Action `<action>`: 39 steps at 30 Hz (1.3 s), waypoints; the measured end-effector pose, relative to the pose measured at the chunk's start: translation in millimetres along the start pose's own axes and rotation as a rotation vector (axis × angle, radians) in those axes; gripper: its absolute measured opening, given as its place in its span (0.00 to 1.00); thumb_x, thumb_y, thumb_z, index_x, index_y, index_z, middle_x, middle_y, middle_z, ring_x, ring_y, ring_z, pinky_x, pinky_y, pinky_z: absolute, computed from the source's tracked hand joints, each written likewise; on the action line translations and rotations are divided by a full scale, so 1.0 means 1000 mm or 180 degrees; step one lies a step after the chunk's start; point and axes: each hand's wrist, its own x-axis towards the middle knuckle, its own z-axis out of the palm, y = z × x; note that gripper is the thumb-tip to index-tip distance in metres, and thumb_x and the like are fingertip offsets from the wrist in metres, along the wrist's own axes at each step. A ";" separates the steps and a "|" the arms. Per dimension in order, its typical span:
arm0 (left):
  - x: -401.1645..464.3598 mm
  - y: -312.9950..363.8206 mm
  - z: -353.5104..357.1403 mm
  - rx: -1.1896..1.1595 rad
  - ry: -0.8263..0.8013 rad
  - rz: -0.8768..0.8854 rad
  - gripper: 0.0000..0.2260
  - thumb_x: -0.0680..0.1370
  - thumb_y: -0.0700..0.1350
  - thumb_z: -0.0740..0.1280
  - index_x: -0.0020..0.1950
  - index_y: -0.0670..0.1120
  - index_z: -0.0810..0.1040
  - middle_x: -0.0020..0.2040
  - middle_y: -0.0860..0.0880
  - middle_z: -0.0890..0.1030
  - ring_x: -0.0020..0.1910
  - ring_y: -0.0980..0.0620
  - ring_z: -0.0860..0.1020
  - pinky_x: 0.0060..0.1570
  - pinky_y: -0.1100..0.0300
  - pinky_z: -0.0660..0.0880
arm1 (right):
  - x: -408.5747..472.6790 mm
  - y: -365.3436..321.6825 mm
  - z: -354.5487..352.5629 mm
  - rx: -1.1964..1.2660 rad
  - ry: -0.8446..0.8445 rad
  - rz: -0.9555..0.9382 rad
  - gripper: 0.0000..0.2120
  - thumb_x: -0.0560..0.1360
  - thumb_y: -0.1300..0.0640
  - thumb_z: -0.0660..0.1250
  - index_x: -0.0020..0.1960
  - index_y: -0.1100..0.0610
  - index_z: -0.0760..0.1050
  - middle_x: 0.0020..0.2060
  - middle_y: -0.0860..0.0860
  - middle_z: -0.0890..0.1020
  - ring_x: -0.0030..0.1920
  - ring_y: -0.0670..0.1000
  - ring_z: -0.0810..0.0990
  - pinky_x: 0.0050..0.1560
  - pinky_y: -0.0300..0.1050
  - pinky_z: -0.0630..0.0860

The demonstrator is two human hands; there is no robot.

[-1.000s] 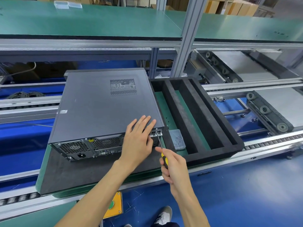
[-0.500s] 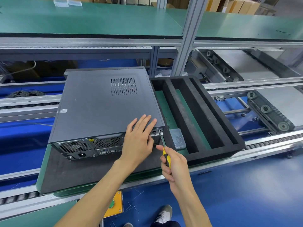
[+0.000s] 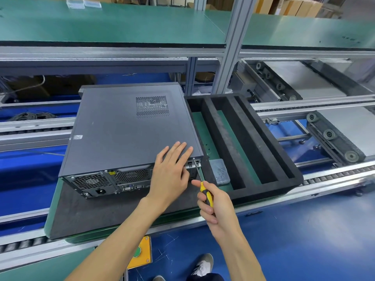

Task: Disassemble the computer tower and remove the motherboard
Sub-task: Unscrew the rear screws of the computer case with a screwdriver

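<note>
Flat on the bench's dark mat lies the computer tower (image 3: pixel 129 134); the left hand (image 3: pixel 170 171) rests spread on its rear corner, the right hand (image 3: pixel 215 207) grips a screwdriver (image 3: pixel 203 183), tip at that corner

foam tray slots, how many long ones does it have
3 in the black foam tray, side by side: the left slot beside the computer tower holds a clear plastic box; the middle slot and right slot look bare.
</note>
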 end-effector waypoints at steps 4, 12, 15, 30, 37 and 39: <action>0.000 0.000 0.000 -0.0020 0.0007 -0.0015 0.27 0.75 0.40 0.65 0.75 0.48 0.70 0.74 0.48 0.70 0.76 0.51 0.64 0.74 0.50 0.58 | 0.000 -0.001 -0.003 0.0483 -0.0183 0.0342 0.20 0.85 0.54 0.54 0.61 0.67 0.79 0.30 0.52 0.70 0.23 0.44 0.62 0.17 0.36 0.58; 0.000 0.000 0.001 -0.0021 -0.0023 -0.0041 0.27 0.75 0.41 0.65 0.75 0.49 0.69 0.75 0.49 0.69 0.76 0.51 0.63 0.75 0.50 0.57 | -0.002 0.008 -0.006 0.0325 0.0011 -0.0078 0.14 0.84 0.56 0.61 0.59 0.64 0.81 0.33 0.52 0.74 0.30 0.45 0.69 0.22 0.35 0.64; 0.000 0.000 0.001 -0.0039 0.0004 -0.0032 0.27 0.75 0.41 0.64 0.75 0.49 0.69 0.75 0.49 0.69 0.76 0.51 0.63 0.75 0.50 0.57 | -0.003 0.014 -0.004 -0.0521 0.0512 -0.0794 0.09 0.81 0.58 0.66 0.52 0.57 0.85 0.32 0.51 0.75 0.30 0.45 0.70 0.25 0.37 0.68; 0.000 0.000 0.003 -0.0013 0.0020 -0.0064 0.27 0.75 0.42 0.64 0.74 0.49 0.70 0.74 0.50 0.69 0.76 0.52 0.63 0.75 0.51 0.57 | -0.005 0.024 0.007 -0.1891 0.1021 -0.1365 0.06 0.79 0.48 0.68 0.48 0.49 0.78 0.34 0.44 0.77 0.33 0.45 0.73 0.34 0.39 0.71; 0.001 0.000 0.002 -0.0020 0.0041 -0.0026 0.27 0.74 0.40 0.65 0.74 0.49 0.71 0.74 0.49 0.70 0.75 0.51 0.65 0.75 0.51 0.57 | -0.002 0.002 -0.006 0.1434 -0.0781 0.0953 0.13 0.81 0.53 0.60 0.41 0.60 0.71 0.26 0.48 0.60 0.21 0.43 0.57 0.16 0.35 0.51; 0.001 0.000 0.001 -0.0013 0.0036 -0.0028 0.27 0.74 0.40 0.65 0.74 0.49 0.71 0.74 0.49 0.70 0.75 0.51 0.65 0.75 0.51 0.57 | -0.004 0.008 -0.009 0.2138 -0.1148 0.1098 0.10 0.81 0.57 0.60 0.44 0.62 0.73 0.28 0.48 0.61 0.24 0.44 0.57 0.20 0.36 0.51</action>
